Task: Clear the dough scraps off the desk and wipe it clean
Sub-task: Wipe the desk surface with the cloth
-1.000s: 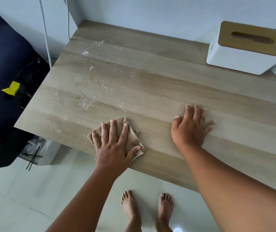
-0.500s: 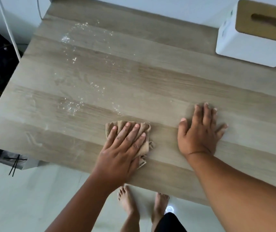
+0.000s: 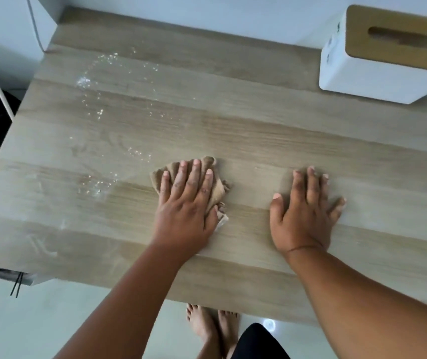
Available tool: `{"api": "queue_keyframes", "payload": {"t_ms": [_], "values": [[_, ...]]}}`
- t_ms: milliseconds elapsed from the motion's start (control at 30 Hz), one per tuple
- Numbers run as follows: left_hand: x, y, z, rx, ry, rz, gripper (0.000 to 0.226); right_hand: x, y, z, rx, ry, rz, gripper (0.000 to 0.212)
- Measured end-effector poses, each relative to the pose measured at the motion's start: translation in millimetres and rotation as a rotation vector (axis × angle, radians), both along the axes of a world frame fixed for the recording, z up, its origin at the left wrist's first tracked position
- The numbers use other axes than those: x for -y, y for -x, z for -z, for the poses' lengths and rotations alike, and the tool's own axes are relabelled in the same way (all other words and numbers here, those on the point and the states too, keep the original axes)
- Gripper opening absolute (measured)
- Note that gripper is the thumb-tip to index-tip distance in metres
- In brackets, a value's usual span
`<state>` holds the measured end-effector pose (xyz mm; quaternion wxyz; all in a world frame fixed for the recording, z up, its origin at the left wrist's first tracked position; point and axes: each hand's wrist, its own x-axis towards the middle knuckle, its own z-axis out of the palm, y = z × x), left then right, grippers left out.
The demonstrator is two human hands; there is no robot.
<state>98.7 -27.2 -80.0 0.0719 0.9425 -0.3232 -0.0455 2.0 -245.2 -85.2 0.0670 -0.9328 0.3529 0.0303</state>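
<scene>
Desk (image 3: 259, 141), left hand (image 3: 185, 203) pressing cloth (image 3: 216, 189)

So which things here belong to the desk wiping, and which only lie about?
Belong to the job:
- brown folded cloth, pressed flat under the left hand
- white floury specks
- light wooden desk
- right hand, flat on the desk

Only lying about:
- white tissue box with wooden lid

- The left hand (image 3: 184, 203) is pressing a brown cloth (image 3: 212, 186) flat on the worktop (image 3: 259, 141).
- The right hand (image 3: 304, 215) is lying flat, beside it.
- White specks (image 3: 95, 182) are lying left of the left hand.
</scene>
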Motion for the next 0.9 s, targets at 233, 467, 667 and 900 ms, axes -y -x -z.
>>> {"api": "queue_keyframes", "payload": {"t_ms": [233,467,667,900], "values": [[-36.6,46.4,3.0,0.028,0.089,0.16,0.076,1.9,0.4,1.9,0.001,0.001,0.006,0.072],[-38.0,19.7,3.0,0.031,-0.015,-0.125,0.08,2.5,0.0,-0.3,-0.018,-0.004,-0.004,0.073],[15.0,2.6,0.7,-0.034,-0.009,-0.071,0.077,3.4,0.8,-0.3,-0.01,-0.002,-0.002,0.073],[-32.3,34.0,-1.1,-0.016,0.077,0.214,0.07,3.1,1.4,2.3,0.025,0.01,0.002,0.072]]}}
